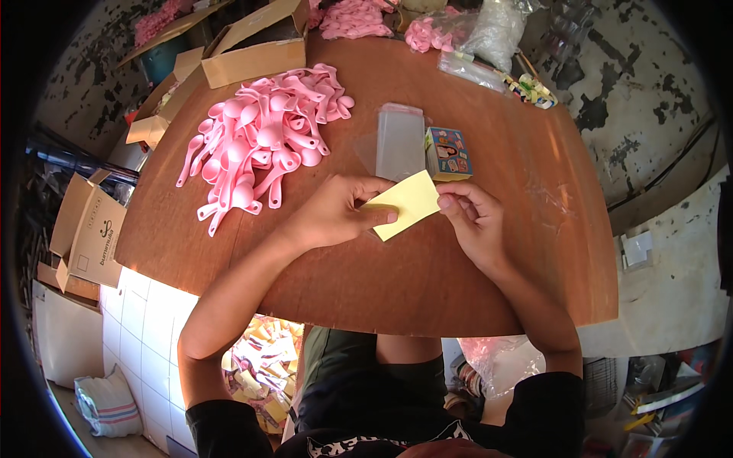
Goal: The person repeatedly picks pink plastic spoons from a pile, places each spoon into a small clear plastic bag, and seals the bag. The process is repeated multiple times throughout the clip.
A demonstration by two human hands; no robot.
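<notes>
A pale yellow card (406, 200) is held up over the front middle of the table. My left hand (334, 212) grips its left end, thumb on top and fingers beneath. The right hand (478, 220) pinches its right corner between thumb and fingertips. A bit of clear film seems to show under the card by the left thumb; how the two are joined I cannot tell. Just beyond the hands lies a stack of clear plastic bags (400, 137). Beside it on the right stands a stack of colourful printed cards (449, 151) with yellow edges.
Pink plastic spoons (263, 137) are heaped at left on the brown wooden table (366, 294). An open cardboard box (256, 49) stands at the back left. Toward the far edge are bagged pink pieces (437, 32) and flat clear plastic packs (472, 71). Scraps fill a container (263, 359) below the near edge.
</notes>
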